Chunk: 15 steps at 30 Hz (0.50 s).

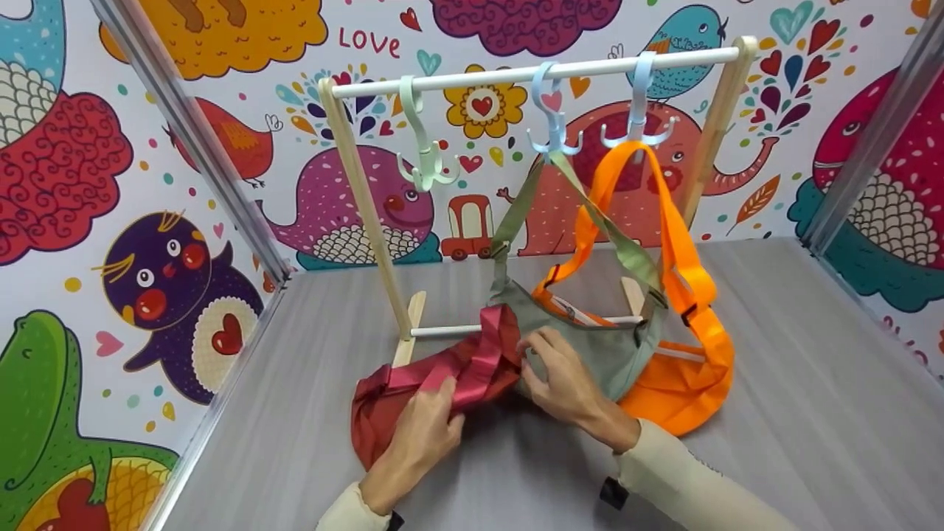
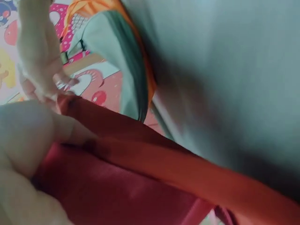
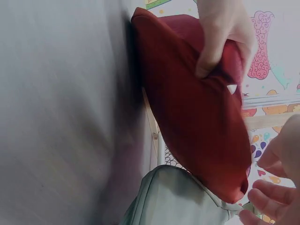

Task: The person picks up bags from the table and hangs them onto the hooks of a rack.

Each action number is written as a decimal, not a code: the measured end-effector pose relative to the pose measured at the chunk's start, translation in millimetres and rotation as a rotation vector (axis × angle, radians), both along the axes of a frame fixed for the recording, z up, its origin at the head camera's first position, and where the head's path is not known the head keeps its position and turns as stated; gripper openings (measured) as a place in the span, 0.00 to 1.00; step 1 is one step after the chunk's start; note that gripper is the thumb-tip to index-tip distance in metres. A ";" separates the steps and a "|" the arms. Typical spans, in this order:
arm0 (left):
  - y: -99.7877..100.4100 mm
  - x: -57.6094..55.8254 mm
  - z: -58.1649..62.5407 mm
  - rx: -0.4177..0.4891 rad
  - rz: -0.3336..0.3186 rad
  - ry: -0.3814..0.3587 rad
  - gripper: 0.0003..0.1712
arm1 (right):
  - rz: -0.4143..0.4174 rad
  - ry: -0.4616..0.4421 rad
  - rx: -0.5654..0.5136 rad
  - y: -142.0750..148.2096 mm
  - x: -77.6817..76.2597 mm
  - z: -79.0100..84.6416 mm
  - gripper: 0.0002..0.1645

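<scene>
A red shoulder bag (image 1: 376, 417) with a folded pinkish strap is held above the table by my left hand (image 1: 424, 431). The left thumb presses on its fabric in the right wrist view, with the other fingers behind. At the bag's other end, my right hand (image 1: 564, 380) has its fingers loosely bent. A gap shows between those fingers (image 3: 267, 197) and the red cloth in the right wrist view. Just behind the right hand, a grey-green bag (image 1: 601, 350) hangs by its strap from a blue hook (image 1: 553, 133).
An orange bag (image 1: 682, 391) hangs from another blue hook (image 1: 639, 110) at the right. A pale green hook (image 1: 424, 147) with several prongs hangs on the left of the white rail (image 1: 487, 77). Wooden posts (image 1: 365, 199) support the rack on the grey table (image 1: 295, 413).
</scene>
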<state>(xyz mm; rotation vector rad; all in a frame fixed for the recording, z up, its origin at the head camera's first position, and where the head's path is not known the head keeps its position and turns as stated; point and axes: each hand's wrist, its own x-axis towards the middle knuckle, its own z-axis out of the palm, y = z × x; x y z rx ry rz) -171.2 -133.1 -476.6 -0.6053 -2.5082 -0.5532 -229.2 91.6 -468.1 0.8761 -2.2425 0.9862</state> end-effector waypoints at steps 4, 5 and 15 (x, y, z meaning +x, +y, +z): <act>3.7 -1.8 -7.5 -0.066 -0.045 -0.076 0.18 | 0.079 0.024 0.057 -0.6 -0.2 -2.7 0.13; 4.3 -2.5 -9.5 -0.082 -0.064 -0.094 0.17 | 0.113 0.019 0.085 -0.7 0.5 -3.6 0.14; 7.4 -5.8 -16.8 -0.219 -0.204 -0.290 0.13 | 0.416 -0.146 0.438 -3.1 9.6 -12.9 0.31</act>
